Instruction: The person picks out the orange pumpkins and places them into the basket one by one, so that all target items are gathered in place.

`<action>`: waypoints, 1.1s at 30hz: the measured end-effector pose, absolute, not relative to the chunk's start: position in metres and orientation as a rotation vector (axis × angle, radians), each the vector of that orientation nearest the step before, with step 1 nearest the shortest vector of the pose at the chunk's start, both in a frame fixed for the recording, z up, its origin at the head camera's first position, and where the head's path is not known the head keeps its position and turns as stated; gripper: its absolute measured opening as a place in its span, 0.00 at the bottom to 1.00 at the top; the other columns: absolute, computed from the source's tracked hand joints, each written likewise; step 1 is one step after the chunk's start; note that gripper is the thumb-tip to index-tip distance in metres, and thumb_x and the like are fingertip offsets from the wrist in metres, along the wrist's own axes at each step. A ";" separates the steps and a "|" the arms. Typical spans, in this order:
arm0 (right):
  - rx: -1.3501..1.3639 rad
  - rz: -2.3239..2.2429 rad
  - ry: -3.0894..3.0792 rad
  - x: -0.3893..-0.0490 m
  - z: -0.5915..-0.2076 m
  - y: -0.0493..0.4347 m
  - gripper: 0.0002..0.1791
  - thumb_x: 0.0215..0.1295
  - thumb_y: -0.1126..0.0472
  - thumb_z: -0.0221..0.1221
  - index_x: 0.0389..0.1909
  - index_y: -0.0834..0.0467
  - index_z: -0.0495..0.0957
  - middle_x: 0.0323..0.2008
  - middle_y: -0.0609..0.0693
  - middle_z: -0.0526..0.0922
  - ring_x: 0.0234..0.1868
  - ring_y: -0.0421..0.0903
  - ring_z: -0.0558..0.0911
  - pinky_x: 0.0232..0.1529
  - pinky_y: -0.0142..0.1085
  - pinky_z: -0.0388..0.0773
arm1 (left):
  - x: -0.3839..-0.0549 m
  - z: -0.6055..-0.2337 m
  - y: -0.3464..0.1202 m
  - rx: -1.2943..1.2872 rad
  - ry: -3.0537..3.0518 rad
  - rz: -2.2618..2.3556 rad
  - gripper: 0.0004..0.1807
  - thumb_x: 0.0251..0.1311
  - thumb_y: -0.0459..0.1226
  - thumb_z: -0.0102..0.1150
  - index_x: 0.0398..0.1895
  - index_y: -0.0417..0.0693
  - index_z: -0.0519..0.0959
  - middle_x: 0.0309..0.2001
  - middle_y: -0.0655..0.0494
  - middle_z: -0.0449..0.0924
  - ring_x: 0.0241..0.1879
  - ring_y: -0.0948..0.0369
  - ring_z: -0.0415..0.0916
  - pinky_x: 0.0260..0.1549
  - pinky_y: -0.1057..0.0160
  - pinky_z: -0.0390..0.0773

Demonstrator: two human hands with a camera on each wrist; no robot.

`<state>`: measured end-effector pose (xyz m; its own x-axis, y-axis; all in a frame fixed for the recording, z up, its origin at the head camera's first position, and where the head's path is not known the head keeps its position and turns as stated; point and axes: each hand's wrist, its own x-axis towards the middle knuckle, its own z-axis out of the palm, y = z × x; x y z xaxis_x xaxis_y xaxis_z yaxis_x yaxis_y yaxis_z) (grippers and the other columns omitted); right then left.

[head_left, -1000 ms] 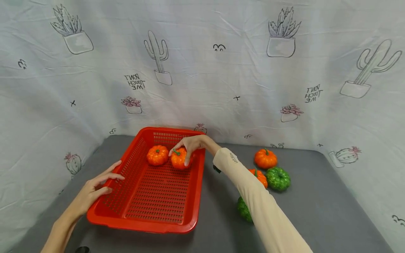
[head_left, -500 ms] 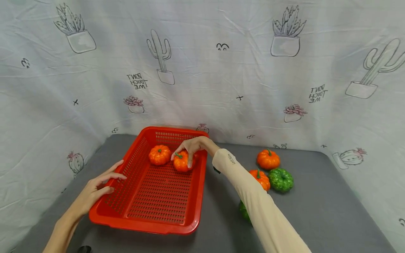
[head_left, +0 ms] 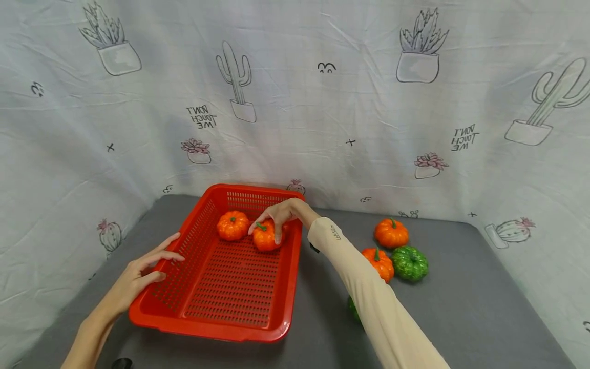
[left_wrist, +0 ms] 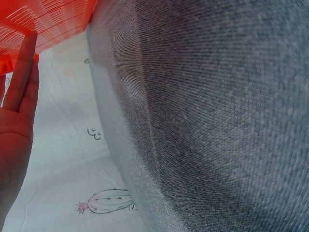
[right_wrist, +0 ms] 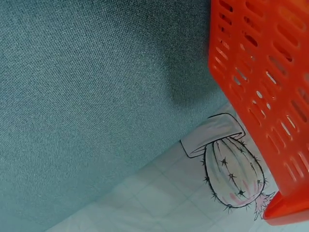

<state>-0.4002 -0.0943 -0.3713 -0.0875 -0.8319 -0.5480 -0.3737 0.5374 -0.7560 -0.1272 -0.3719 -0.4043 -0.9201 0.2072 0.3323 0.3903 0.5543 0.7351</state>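
Note:
In the head view, a red plastic basket point(head_left: 244, 334) has one orange mini pumpkin point(head_left: 232, 225) in its far left part. My right hand point(head_left: 282, 213) reaches in from the right and grips a second orange pumpkin point(head_left: 264, 237) from above, beside the first. My left hand point(head_left: 133, 281) holds the basket's left rim, thumb and one finger over it. Its other fingers point(left_wrist: 24, 72) lie straight against the outer wall in the left wrist view. The right wrist view shows the basket's slotted side point(right_wrist: 265, 92), with the right hand out of sight.
On the grey tabletop point(head_left: 461, 287) to the right lie two orange pumpkins point(head_left: 391, 233) and a green one point(head_left: 409, 264). A second green pumpkin point(head_left: 353, 309) is mostly hidden behind the right sleeve point(head_left: 364, 277). A cactus-print cloth point(head_left: 304, 113) hangs behind the table.
My right hand has lowered slightly with the pumpkin inside the basket, then stayed nearly still. My left hand keeps its place on the rim. The whole head view has shifted a little.

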 end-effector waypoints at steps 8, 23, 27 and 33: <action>-1.015 -0.557 1.616 -0.402 -0.374 -0.094 0.40 0.52 0.78 0.63 0.68 0.60 0.65 0.67 0.48 0.62 0.58 0.43 0.66 0.54 0.36 0.72 | -0.128 -0.404 -0.370 -0.494 -2.566 -1.268 0.18 0.63 0.24 0.47 0.52 0.43 0.78 0.73 0.51 0.54 0.67 0.72 0.54 0.37 0.68 0.71; -1.003 -0.559 1.628 -0.401 -0.370 -0.097 0.38 0.52 0.79 0.63 0.66 0.62 0.66 0.67 0.48 0.60 0.59 0.45 0.65 0.53 0.36 0.73 | -0.125 -0.403 -0.372 -0.485 -2.566 -1.278 0.18 0.62 0.23 0.47 0.53 0.42 0.78 0.74 0.51 0.54 0.66 0.72 0.54 0.37 0.69 0.72; -1.000 -0.536 1.653 -0.400 -0.368 -0.097 0.38 0.50 0.80 0.63 0.65 0.60 0.68 0.67 0.47 0.60 0.61 0.44 0.61 0.52 0.36 0.74 | -0.125 -0.403 -0.373 -0.490 -2.568 -1.275 0.18 0.63 0.24 0.46 0.53 0.42 0.78 0.74 0.51 0.53 0.66 0.73 0.53 0.37 0.68 0.73; -0.991 -0.522 1.631 -0.400 -0.369 -0.094 0.39 0.50 0.80 0.63 0.66 0.58 0.67 0.67 0.47 0.59 0.60 0.43 0.63 0.49 0.37 0.75 | -0.125 -0.404 -0.372 -0.501 -2.566 -1.285 0.17 0.65 0.25 0.46 0.53 0.43 0.78 0.73 0.50 0.54 0.67 0.72 0.53 0.38 0.68 0.72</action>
